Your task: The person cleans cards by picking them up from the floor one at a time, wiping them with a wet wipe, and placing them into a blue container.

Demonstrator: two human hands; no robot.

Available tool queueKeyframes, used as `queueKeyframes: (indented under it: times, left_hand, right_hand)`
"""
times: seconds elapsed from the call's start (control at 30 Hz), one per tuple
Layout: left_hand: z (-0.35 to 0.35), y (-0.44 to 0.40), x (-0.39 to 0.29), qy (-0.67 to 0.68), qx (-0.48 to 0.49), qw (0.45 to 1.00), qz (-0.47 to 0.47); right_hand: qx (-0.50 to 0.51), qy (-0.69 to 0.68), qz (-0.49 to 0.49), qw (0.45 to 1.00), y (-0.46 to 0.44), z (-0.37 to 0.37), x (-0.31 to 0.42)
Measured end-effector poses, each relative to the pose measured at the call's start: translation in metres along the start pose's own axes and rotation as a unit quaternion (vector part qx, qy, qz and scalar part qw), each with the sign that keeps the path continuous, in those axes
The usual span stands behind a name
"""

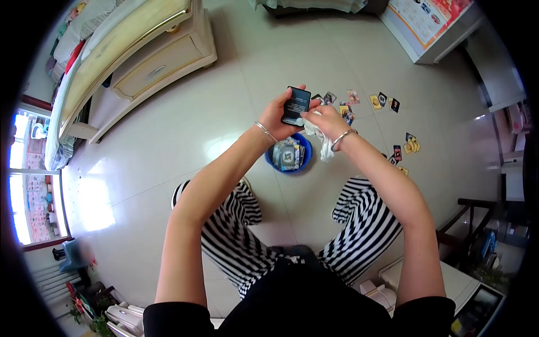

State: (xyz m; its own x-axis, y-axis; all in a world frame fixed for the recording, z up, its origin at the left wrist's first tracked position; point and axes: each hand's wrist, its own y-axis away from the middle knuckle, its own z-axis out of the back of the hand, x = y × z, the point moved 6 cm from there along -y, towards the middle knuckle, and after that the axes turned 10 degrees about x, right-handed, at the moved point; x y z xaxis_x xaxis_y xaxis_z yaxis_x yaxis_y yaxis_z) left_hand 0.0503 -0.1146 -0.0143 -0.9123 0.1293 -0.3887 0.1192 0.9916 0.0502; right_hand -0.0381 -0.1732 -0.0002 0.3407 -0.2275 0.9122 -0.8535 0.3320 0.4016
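My left hand point(274, 119) is closed around a black card point(296, 105) with rounded corners and lines of pale text, its face turned up. A crumpled white cloth point(324, 147) hangs from my right hand point(328, 122), which pinches it against the card's lower right edge. Below both hands, a round blue basin point(308, 159) on the floor holds a pile of cards point(288, 155), some with a dark emblem. Whether the black item is one card or a small stack, I cannot tell.
Picture cards lie in small groups on the tiled floor to the right, including a yellow group point(412, 144) and a row point(384, 101) farther off. A cream bed frame with a drawer point(154, 70) stands at upper left. A dark wooden chair point(466, 224) is at right.
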Motion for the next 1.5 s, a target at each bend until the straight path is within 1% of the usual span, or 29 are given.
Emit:
queueKeyframes:
  times: [0.03,0.1,0.17,0.2,0.3,0.37,0.4,0.43,0.47,0.5,0.53,0.6,0.63,0.67,0.7,0.77,0.8,0.83,0.9,1.0,1.03,1.07,1.1,1.13,1.3,1.37,1.4,1.43,1.5]
  left_hand:
    - [-0.002,0.012,0.009,-0.001,-0.003,1.0,0.002]
    - [-0.001,0.034,0.021,0.005,-0.031,0.999,-0.021]
    - [0.003,0.048,0.033,0.031,-0.017,0.999,-0.012]
    - [0.011,0.054,0.04,0.032,-0.049,0.998,-0.022]
    - [0.012,0.057,0.059,0.056,-0.099,0.993,-0.034]
    - [0.006,0.054,0.069,0.067,-0.17,0.983,-0.026]
    - [0.0,0.05,0.072,0.08,-0.14,0.987,-0.017]
    - [-0.004,0.048,0.075,0.081,-0.14,0.987,-0.013]
    - [-0.008,0.047,0.077,0.082,-0.139,0.986,-0.028]
    - [-0.013,0.046,0.074,0.082,-0.138,0.986,-0.044]
    - [-0.013,0.046,0.069,0.081,-0.137,0.986,-0.047]
    - [-0.007,0.055,0.06,0.078,-0.188,0.977,-0.062]
    - [-0.007,0.057,0.056,0.08,-0.189,0.976,-0.067]
    - [-0.009,0.057,0.05,0.084,-0.168,0.978,-0.087]
    - [-0.01,0.056,0.047,0.089,-0.147,0.98,-0.104]
    - [-0.011,0.05,0.055,0.095,-0.132,0.983,-0.088]
    - [-0.012,0.049,0.061,0.081,-0.165,0.98,-0.075]
    - [-0.012,0.049,0.065,0.064,-0.198,0.976,-0.063]
    - [-0.008,0.048,0.06,0.081,-0.179,0.978,-0.075]
    - [0.0,0.053,0.039,0.079,-0.181,0.97,-0.139]
    - [0.001,0.055,0.037,0.083,-0.182,0.97,-0.141]
    - [0.002,0.055,0.036,0.082,-0.185,0.97,-0.138]
    - [0.003,0.056,0.038,0.08,-0.188,0.97,-0.133]
    - [0.0,0.055,0.041,0.06,-0.155,0.979,-0.118]
    - [-0.001,0.053,0.05,0.034,-0.163,0.982,-0.087]
    - [0.006,0.053,0.036,0.05,-0.156,0.982,-0.092]
    - [0.001,0.055,0.029,0.06,-0.155,0.979,-0.114]
    - [-0.001,0.056,0.025,0.062,-0.155,0.979,-0.119]
    - [0.002,0.058,0.024,0.108,-0.206,0.965,-0.122]
  right_hand:
    - [0.004,0.062,0.004,0.998,0.014,-0.008,0.0]
    - [0.004,0.061,0.043,0.997,0.031,-0.02,-0.008]
    - [0.004,0.058,0.074,0.996,0.039,-0.027,-0.02]
    - [0.028,-0.045,0.075,0.996,0.036,-0.031,-0.028]
    - [0.037,-0.061,0.1,0.992,0.035,-0.025,-0.014]
    - [-0.005,-0.008,0.12,0.993,0.023,-0.013,-0.013]
    - [-0.039,0.062,0.166,0.983,0.02,-0.009,-0.006]
    - [-0.042,0.061,0.165,0.984,0.018,-0.012,-0.009]
    - [-0.106,0.213,0.245,0.94,0.022,-0.015,0.001]
    - [-0.165,0.358,0.319,0.862,0.029,-0.022,0.013]
    - [-0.151,0.368,0.328,0.857,0.035,-0.032,0.013]
    - [-0.085,0.4,0.316,0.856,0.049,-0.052,0.006]
    - [-0.048,0.404,0.32,0.855,0.057,-0.062,0.001]
    - [-0.024,0.362,0.359,0.86,0.065,-0.068,0.003]
    - [-0.021,0.363,0.358,0.86,0.061,-0.067,0.003]
    - [-0.105,0.39,0.387,0.829,0.054,-0.054,0.01]
    - [-0.125,0.394,0.326,0.85,0.048,-0.046,0.016]
    - [-0.127,0.394,0.324,0.85,0.043,-0.041,0.016]
    - [-0.171,0.433,0.328,0.822,0.038,-0.036,0.022]
    - [-0.103,0.424,0.327,0.838,0.054,-0.051,0.005]
    - [-0.064,0.416,0.333,0.844,0.059,-0.056,-0.001]
    - [-0.041,0.414,0.295,0.86,0.061,-0.054,-0.008]
    - [-0.04,0.414,0.293,0.861,0.061,-0.053,-0.006]
    - [-0.061,0.417,0.289,0.859,0.06,-0.048,-0.002]
    - [-0.124,0.436,0.289,0.843,0.045,-0.036,0.014]
    - [-0.063,0.258,0.288,0.92,0.04,-0.031,0.003]
    - [-0.038,0.102,0.188,0.976,0.043,-0.025,0.003]
    - [-0.034,0.105,0.187,0.976,0.043,-0.018,0.002]
    - [-0.071,-0.073,0.197,0.975,0.042,0.004,-0.002]
